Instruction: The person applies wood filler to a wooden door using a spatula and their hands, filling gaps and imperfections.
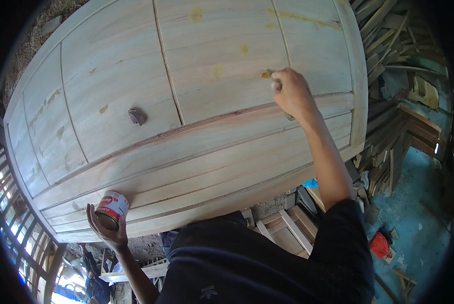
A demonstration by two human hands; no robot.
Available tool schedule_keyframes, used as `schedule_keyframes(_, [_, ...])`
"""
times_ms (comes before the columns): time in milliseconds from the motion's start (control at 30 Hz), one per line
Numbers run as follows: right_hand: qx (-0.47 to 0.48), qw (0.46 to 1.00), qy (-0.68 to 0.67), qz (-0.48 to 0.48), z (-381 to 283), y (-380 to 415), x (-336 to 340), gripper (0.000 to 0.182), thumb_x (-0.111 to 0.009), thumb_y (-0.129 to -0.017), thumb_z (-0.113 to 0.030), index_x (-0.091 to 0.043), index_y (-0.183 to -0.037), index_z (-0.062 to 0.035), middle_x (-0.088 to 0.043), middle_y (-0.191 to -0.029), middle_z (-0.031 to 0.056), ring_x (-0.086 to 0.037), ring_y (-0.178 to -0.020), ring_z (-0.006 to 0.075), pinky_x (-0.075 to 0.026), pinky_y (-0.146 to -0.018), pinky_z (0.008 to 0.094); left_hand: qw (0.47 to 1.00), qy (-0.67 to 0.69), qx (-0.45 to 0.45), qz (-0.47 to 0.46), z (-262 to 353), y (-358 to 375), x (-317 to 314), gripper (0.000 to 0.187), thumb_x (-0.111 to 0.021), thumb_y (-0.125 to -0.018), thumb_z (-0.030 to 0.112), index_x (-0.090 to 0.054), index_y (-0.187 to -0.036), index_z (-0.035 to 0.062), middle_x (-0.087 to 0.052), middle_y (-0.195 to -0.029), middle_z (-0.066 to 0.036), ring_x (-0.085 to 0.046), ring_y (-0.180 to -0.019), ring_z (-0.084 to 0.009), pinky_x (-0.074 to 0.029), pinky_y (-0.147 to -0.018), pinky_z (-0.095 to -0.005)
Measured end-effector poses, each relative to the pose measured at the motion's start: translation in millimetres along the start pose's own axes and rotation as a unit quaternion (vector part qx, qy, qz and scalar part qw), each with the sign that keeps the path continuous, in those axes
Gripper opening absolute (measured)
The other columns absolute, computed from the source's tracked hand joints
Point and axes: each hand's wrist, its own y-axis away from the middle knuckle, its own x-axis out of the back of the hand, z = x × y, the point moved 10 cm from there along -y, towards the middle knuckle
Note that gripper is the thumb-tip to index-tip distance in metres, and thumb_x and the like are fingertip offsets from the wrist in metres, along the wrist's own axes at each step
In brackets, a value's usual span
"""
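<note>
Well, from where I stand the right hand [293, 91] is closed in a fist around a slim, dark hand tool [289, 116], its rounded butt poking out below the palm; the working end is blurred beside the fingertips, so I can't make out its edge. It looks light and stiff, best pinched low near that end for control, with the butt braced in the palm. Just beside it, a small amber smear [265, 75] marks the wood, probably pasty and easily dragged.

The left hand [104, 234] cups a short, round tin with a red-and-white label [113, 203], thumb on one side and fingers curled along the other. The tin tilts over the near left part of the work, its dark round end [107, 219] turned toward the person. I can't tell how full it is. Its wall should be firm but smooth, perhaps slick if smeared, so a wrap around the middle with the palm beneath seems surest.

Under both hands spreads a broad, pale wooden panel with grooved boards and a raised frame [357, 76]. It looks heavy and rigid, better lifted by opposite frame edges, with two people, than by its thin grooves. Faint yellow patches [196, 15] dot it, and a crumpled, purplish-grey scrap [136, 116] lies on its left half, light and likely bendable.
</note>
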Motion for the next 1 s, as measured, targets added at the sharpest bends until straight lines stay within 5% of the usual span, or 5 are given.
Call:
schedule_keyframes(433, [0.083,0.993,0.027,-0.074,-19.6,34.6,-21.0,0.018,-0.061,-0.089,0.003,-0.07,-0.104,0.0062,-0.068,-0.1,0.022,-0.069,-0.098,0.0401,-0.056,-0.089,0.0479,1.0,0.0,-0.005,-0.01,-0.5,-2.0,1.8,0.092,-0.08,-0.079,0.041,-0.043,-0.153,-0.0002,-0.045,-0.154,-0.025,-0.043,-0.143,-0.0456,-0.034,-0.118,-0.058])
schedule_keyframes(567, [0.0,0.993,-0.057,0.101,0.6,6.8,-31.2,0.015,-0.065,-0.087,-0.001,-0.073,-0.099,0.002,-0.069,-0.1,0.0247,-0.068,-0.101,0.041,-0.054,-0.092,0.0493,1.0,0.001,-0.007,-0.001,2.0,0.5,1.5,0.093,-0.08,-0.08,0.043,-0.042,-0.153,-0.0002,-0.045,-0.154,-0.025,-0.043,-0.143,-0.0457,-0.034,-0.118,-0.058])
schedule_keyframes(700, [-0.014,0.988,-0.024,-0.152,-33.1,23.0,-37.2,0.019,-0.068,-0.085,0.0,-0.071,-0.102,0.0053,-0.07,-0.108,0.0228,-0.068,-0.104,0.0414,-0.055,-0.094,0.0468,1.0,-0.007,-0.013,0.0,1.0,-2.1,1.5,0.094,-0.08,-0.08,0.044,-0.042,-0.153,-0.0002,-0.045,-0.154,-0.026,-0.043,-0.143,-0.0458,-0.034,-0.118,-0.0579])
schedule_keyframes(833, [0.089,0.994,-0.016,0.062,-33.6,17.7,-27.6,0.016,-0.066,-0.088,0.0,-0.072,-0.102,0.0046,-0.069,-0.11,0.0225,-0.068,-0.103,0.0403,-0.054,-0.095,0.0471,1.0,0.007,0.006,-0.004,1.0,-0.8,2.7,0.093,-0.08,-0.08,0.044,-0.043,-0.153,-0.0001,-0.045,-0.155,-0.026,-0.043,-0.143,-0.046,-0.035,-0.118,-0.0579])
schedule_keyframes(1000, [0.084,0.993,0.006,-0.086,-50.0,33.4,-34.6,0.018,-0.067,-0.089,0.0,-0.072,-0.105,0.0042,-0.069,-0.112,0.021,-0.069,-0.105,0.0386,-0.056,-0.094,0.0456,1.0,-0.003,-0.006,-0.002,1.6,-3.9,3.6,0.092,-0.08,-0.081,0.044,-0.043,-0.153,0.0005,-0.044,-0.155,-0.026,-0.043,-0.143,-0.046,-0.036,-0.117,-0.0579])
